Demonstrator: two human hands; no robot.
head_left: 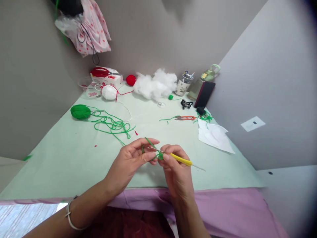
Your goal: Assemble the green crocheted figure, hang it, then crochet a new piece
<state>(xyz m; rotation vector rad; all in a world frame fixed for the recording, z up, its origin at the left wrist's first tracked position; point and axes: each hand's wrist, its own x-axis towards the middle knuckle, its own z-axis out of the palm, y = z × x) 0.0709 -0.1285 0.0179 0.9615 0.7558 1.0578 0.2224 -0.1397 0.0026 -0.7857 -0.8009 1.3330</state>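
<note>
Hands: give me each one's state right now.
Left hand: closed, pinching the green yarn.
Right hand: closed around the yellow crochet hook.

**Pale green cloth-covered bench point(74, 158) strewn with yarn**

A ball of green yarn point(80, 111) sat at the left, with a loose tangle of green strand point(111, 125) just beside it. Along the far edge lay a white yarn ball point(109, 92), a red yarn ball point(131, 79), a heap of white fluffy stuffing point(155, 85) and a printed cup of pens point(182, 87). Orange-handled thread snips point(185, 118) and white paper sheets point(214, 136) lay to the right.
</note>
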